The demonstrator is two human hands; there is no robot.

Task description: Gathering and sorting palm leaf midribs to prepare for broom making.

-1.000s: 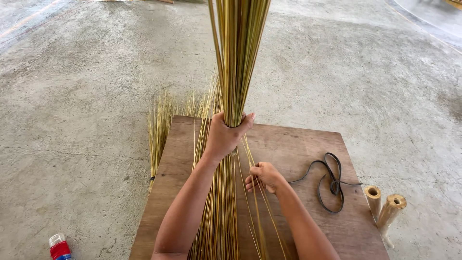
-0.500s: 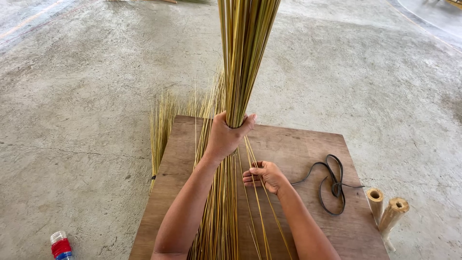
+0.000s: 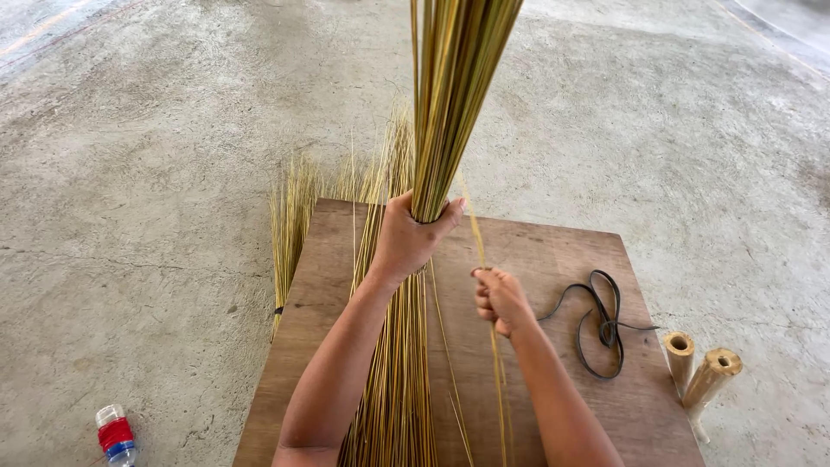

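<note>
My left hand (image 3: 411, 238) grips a thick upright bundle of thin yellow-green sticks (image 3: 454, 95) that rises out of the top of the view. My right hand (image 3: 499, 298) is closed around a single stick (image 3: 477, 233), which slants up toward the bundle. A long pile of loose sticks (image 3: 399, 380) lies along the brown wooden board (image 3: 553, 259) under my left forearm.
A black strap (image 3: 601, 324) lies looped on the board's right part. Two short bamboo tubes (image 3: 699, 372) lean at its right edge. A smaller tied stick bundle (image 3: 290, 225) rests on the concrete floor left of the board. A small bottle (image 3: 115, 434) sits at bottom left.
My right hand has closed on one stick and lifted it a little. The upright bundle has tilted slightly to the right.
</note>
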